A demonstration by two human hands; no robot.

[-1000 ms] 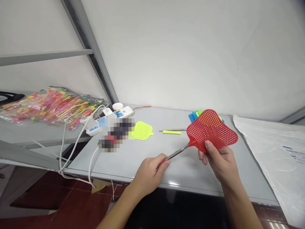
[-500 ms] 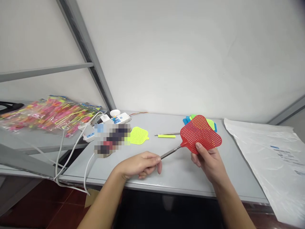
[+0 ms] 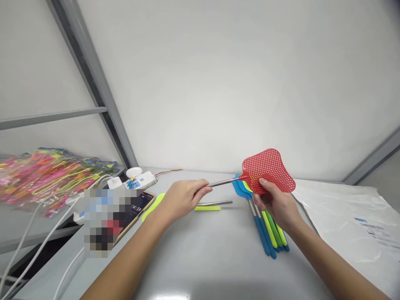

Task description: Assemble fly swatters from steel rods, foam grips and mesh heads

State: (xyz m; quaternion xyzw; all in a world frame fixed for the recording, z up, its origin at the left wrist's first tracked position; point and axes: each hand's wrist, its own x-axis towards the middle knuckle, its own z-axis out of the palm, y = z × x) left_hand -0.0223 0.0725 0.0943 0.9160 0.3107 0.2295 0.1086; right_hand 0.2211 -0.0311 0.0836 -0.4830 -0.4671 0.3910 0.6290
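A red fly swatter [image 3: 268,166] is held over the table in both hands. My left hand [image 3: 187,198] is closed around the end of its thin metal rod. My right hand [image 3: 279,208] pinches the lower edge of the perforated red head. Behind and below my right hand lie several fly swatters [image 3: 261,229] with blue, yellow and green handles, partly hidden by it. Close to my left hand, a loose metal rod [image 3: 223,203] rests beside a yellow handle sleeve [image 3: 208,208]. A yellow-green swatter head [image 3: 153,207] is partly covered by my left forearm.
At the left, a phone [image 3: 137,214] lies partly blurred by pixels, near a white power strip [image 3: 142,181] with cables. Plastic-bagged colourful items [image 3: 59,175] fill the shelf beyond. A white plastic mailing bag [image 3: 350,221] covers the table's right side.
The view has shifted, showing more of the swatter pile's handles. Both hands still hold the red swatter; its rod now lies nearer to level, with my left hand raised.
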